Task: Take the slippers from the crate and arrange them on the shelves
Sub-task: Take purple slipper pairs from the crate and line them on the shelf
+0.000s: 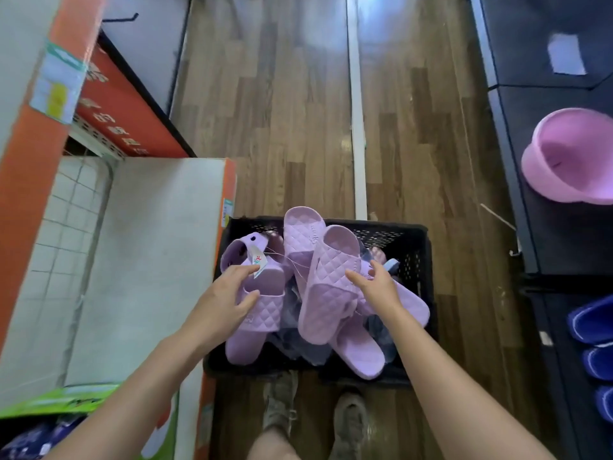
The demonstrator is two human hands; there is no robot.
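A black plastic crate (411, 247) stands on the wooden floor in front of my feet, filled with several lilac quilted slippers. My left hand (229, 293) reaches onto the left slipper (262, 310), its fingers spread over the strap beside a white hang tag (258, 262). My right hand (374, 287) touches the side of a tilted slipper (326, 287) in the middle of the pile, fingers relaxed. Another slipper (303, 234) leans over the crate's far rim. Neither hand is closed around a slipper.
Dark shelves (570, 244) run along the right, holding a pink basin (570, 157) and blue slippers (593, 323). A large white and orange carton (142, 260) stands left of the crate. Crumpled clear bags lie under the slippers.
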